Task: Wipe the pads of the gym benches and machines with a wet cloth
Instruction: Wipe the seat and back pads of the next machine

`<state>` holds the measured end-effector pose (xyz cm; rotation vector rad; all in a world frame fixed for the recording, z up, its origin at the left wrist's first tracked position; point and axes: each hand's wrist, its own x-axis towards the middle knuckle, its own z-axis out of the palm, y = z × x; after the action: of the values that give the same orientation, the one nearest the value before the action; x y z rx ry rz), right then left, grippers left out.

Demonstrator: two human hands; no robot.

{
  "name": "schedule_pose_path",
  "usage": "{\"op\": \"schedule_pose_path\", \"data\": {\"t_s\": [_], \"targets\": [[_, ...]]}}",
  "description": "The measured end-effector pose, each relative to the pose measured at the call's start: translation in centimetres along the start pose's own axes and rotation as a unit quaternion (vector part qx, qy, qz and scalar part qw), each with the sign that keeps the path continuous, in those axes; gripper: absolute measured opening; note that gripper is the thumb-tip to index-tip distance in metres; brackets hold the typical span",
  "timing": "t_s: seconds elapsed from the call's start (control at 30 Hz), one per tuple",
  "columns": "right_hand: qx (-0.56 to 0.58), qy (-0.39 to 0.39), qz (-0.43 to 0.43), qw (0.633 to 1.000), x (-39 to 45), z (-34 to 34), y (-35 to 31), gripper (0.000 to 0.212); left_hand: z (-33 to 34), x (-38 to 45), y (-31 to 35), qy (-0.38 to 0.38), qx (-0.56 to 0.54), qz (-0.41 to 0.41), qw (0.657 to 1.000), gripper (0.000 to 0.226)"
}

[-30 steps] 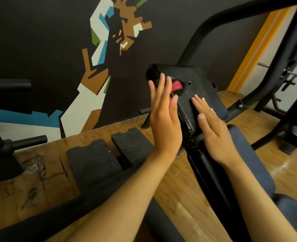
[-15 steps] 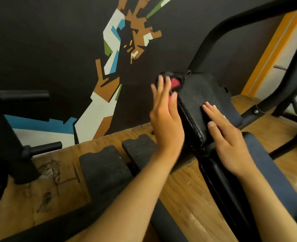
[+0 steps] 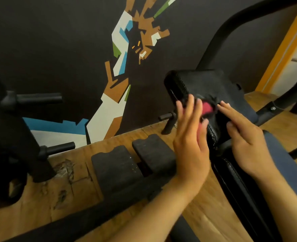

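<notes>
A worn wooden floor (image 3: 78,194) carries two black foam blocks (image 3: 115,165) and the machine frames.

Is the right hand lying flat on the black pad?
Yes, the right hand rests with straight fingers on the top face of the pad, beside the red cloth.

Nothing to read here: no lettering, brand, number or sign shows on the black pad (image 3: 212,84) or the machine frame (image 3: 231,23). The wall mural (image 3: 135,42) is only coloured shapes, no words.
</notes>
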<state>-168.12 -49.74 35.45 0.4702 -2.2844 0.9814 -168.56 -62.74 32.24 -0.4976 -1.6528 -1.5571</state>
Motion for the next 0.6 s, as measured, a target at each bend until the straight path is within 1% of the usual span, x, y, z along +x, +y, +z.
{"op": "schedule_pose_path", "data": {"t_s": [0.07,0.1,0.13,0.2,0.27,0.33,0.4,0.43,0.5,0.6], "targets": [[-0.003,0.012,0.007,1.0,-0.1,0.0,0.0,0.053,0.0,-4.7,0.6,-0.074,0.02,0.056,0.995,0.045],[-0.007,0.014,0.012,1.0,-0.1,-0.1,0.0,0.056,-0.1,-5.3,0.2,-0.098,0.026,0.084,0.991,0.045],[-0.008,0.015,0.019,1.0,-0.1,-0.1,0.0,0.058,-0.3,-4.8,-0.2,-0.107,0.026,0.095,0.989,0.044],[-0.01,0.018,0.031,0.999,-0.1,0.0,0.0,0.058,-0.6,-1.6,-0.5,-0.076,0.01,0.059,0.995,0.045],[-0.016,0.021,0.038,0.999,0.0,0.0,-0.1,0.053,-0.7,3.4,-0.8,-0.005,0.009,0.007,1.0,0.046],[-0.024,0.022,0.039,0.999,0.0,-0.1,-0.2,0.049,-0.9,8.0,-1.7,0.039,0.021,0.0,0.999,0.042],[-0.027,0.01,0.036,0.999,0.0,-0.1,-0.2,0.048,-1.2,10.0,-2.5,0.053,0.021,0.007,0.998,0.04],[-0.023,0.005,0.033,0.999,0.0,-0.1,-0.2,0.047,-1.2,9.4,-2.4,0.06,0.013,-0.004,0.998,0.041],[-0.018,0.002,0.027,0.999,0.0,-0.1,0.1,0.044,-0.4,5.1,-1.1,0.065,0.005,-0.019,0.998,0.044],[-0.012,0.001,0.03,0.999,0.1,-0.1,0.2,0.044,-0.4,-2.0,0.4,-0.002,0.004,0.009,1.0,0.046]]}}
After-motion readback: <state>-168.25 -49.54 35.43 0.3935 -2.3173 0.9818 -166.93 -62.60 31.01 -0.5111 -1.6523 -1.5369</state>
